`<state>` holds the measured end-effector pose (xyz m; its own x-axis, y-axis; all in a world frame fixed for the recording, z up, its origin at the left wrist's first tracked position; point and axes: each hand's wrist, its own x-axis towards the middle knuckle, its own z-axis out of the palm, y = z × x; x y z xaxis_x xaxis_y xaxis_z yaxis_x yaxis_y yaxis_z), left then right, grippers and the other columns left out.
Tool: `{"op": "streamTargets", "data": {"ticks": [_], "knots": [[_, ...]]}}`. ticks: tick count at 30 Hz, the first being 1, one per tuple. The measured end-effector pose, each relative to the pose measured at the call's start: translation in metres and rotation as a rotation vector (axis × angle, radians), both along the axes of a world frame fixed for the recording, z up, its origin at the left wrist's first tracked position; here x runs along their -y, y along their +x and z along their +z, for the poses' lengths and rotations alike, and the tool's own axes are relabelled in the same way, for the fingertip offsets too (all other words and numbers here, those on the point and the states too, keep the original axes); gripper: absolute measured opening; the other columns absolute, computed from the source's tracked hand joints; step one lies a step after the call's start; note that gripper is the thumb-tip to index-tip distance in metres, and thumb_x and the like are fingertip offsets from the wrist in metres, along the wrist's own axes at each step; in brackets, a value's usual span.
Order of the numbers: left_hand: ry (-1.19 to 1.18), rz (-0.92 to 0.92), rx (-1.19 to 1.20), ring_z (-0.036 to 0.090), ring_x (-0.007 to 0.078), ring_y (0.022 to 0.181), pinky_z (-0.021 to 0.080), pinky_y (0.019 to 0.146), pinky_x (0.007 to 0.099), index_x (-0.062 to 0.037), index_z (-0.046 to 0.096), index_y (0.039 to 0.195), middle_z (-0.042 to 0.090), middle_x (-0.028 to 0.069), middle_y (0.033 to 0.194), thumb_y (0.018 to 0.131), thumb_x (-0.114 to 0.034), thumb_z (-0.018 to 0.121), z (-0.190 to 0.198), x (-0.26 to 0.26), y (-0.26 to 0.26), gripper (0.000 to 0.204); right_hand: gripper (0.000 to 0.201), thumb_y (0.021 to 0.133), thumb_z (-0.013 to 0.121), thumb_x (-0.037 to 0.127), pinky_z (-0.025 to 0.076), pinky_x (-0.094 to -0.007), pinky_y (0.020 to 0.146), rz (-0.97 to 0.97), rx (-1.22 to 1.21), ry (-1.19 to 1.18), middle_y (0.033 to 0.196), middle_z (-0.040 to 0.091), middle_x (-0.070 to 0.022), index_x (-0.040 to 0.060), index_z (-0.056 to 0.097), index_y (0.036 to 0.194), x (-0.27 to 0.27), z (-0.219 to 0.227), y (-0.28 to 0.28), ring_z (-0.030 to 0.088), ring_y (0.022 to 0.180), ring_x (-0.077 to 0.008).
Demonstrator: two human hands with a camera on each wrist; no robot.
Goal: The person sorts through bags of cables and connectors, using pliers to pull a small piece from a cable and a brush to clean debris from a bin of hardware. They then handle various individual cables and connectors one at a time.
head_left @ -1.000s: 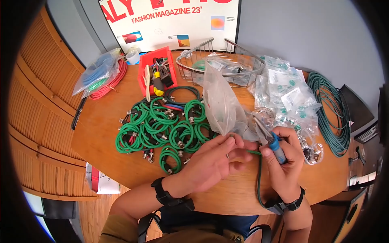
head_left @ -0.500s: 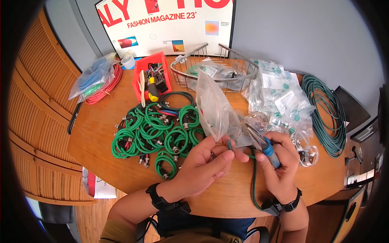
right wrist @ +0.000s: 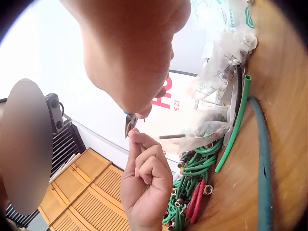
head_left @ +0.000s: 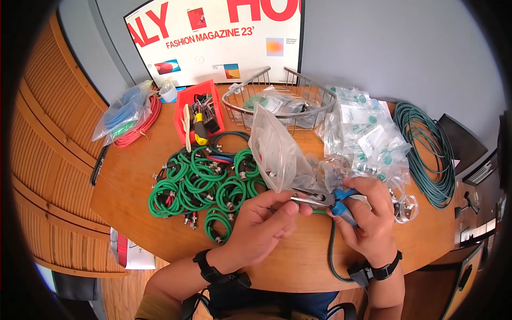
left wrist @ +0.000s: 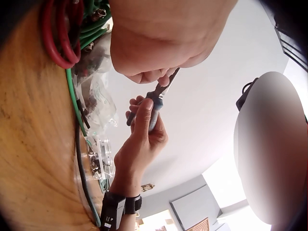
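My right hand (head_left: 370,224) grips blue-handled long-nose pliers (head_left: 320,199), their metal nose pointing left. The plier tips are right at the fingertips of my left hand (head_left: 261,229). That hand pinches a small dark green cable end between thumb and forefinger; the fingers hide most of it. Below the hands, a bright green piece of tubing (right wrist: 235,126) and a dark green cable (right wrist: 264,163) lie on the table in the right wrist view. A clear plastic bag (head_left: 277,154) stands just beyond the left fingertips.
Coiled green cables with metal connectors (head_left: 205,181) cover the table's left middle. Behind them are a red bin (head_left: 183,109) of tools and a wire basket (head_left: 277,113). Printed plastic bags (head_left: 368,128) and a large dark green cable coil (head_left: 426,154) lie at right.
The pliers have swung from pointing up and left to nearly level, bringing their nose to my left fingertips. My left hand has turned, and the cable end it showed is now largely covered.
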<state>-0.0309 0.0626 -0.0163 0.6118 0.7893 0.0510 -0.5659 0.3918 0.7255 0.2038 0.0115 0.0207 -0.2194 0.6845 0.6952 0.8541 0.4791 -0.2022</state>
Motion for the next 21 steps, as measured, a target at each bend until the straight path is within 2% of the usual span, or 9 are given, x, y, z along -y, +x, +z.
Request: {"op": "streamTargets", "data": {"ticks": [7,11,13,21], "knots": [[0.07,0.115,0.03,0.042,0.0058,0.062,0.034,0.056,0.0247,-0.0159,0.07,0.133,0.077,0.019,0.115,0.108,-0.005,0.061,-0.0089,-0.0008,-0.0009,0.029,0.028,0.069,0.089,0.015,0.052,-0.0428,0.076,0.013,0.011,0.01,0.111,0.069,-0.0126,0.003,0.065,0.079,0.0002,0.0008,0.0002,0.068,0.092,-0.0321],[0.069,0.126,0.041,0.042,0.0061,0.062,0.034,0.056,0.0248,-0.0152,0.07,0.132,0.077,0.019,0.114,0.107,-0.005,0.062,-0.0085,-0.0008,-0.0009,0.028,0.029,0.068,0.089,0.015,0.053,-0.0428,0.075,0.022,0.012,0.004,0.109,0.068,-0.0128,0.0029,0.064,0.078,0.0005,0.0004,0.0004,0.067,0.089,-0.0319],[0.042,0.114,0.093,0.043,0.0039,0.063,0.034,0.056,0.0238,-0.0065,0.068,0.129,0.077,0.0177,0.119,0.107,-0.005,0.065,-0.0088,-0.0012,-0.0006,0.022,0.029,0.068,0.088,0.015,0.053,-0.0427,0.074,0.026,0.012,0.003,0.109,0.068,-0.0128,0.0029,0.064,0.078,0.0002,0.0003,0.0003,0.067,0.089,-0.0319],[0.003,0.102,0.139,0.043,0.0037,0.064,0.033,0.057,0.0238,-0.0074,0.068,0.129,0.078,0.0153,0.117,0.105,-0.004,0.066,-0.0081,-0.0015,-0.0016,0.024,0.029,0.068,0.088,0.015,0.053,-0.0421,0.073,0.033,0.017,0.0,0.108,0.068,-0.0129,0.0026,0.063,0.077,0.0007,-0.0013,0.001,0.067,0.087,-0.0318]]}}
